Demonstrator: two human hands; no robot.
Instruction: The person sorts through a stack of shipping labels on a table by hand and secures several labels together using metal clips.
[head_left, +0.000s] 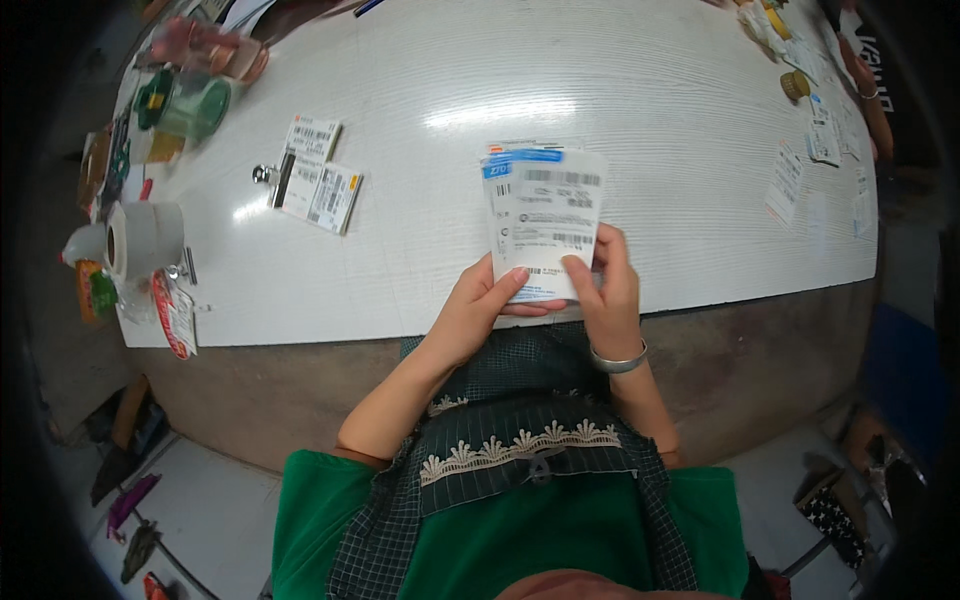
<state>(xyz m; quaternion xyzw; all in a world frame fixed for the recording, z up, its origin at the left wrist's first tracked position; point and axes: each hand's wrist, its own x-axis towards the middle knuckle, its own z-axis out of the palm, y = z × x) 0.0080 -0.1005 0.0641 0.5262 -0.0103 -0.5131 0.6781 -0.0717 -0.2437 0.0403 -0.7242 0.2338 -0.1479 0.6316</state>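
Observation:
A stack of printed shipping labels (548, 215) is held upright between both hands, over the near edge of the white table. My left hand (485, 300) is closed on its lower left corner, thumb on the front and fingers behind. Gripping the lower right side is my right hand (610, 285), its thumb pressed on the top sheet and a silver bracelet on the wrist. The sheets are slightly fanned, and one with a blue band shows at the top left. To the left lies another bundle of labels (325, 190), clamped by a black binder clip (284, 180).
A roll of white labels (150, 238), a green-tinted jar (200, 108) and a pink bottle (222, 50) stand along the left side. Below the roll lies a red and white packet (176, 318). Loose slips (785, 185) lie at the right, near another person's arm (872, 105).

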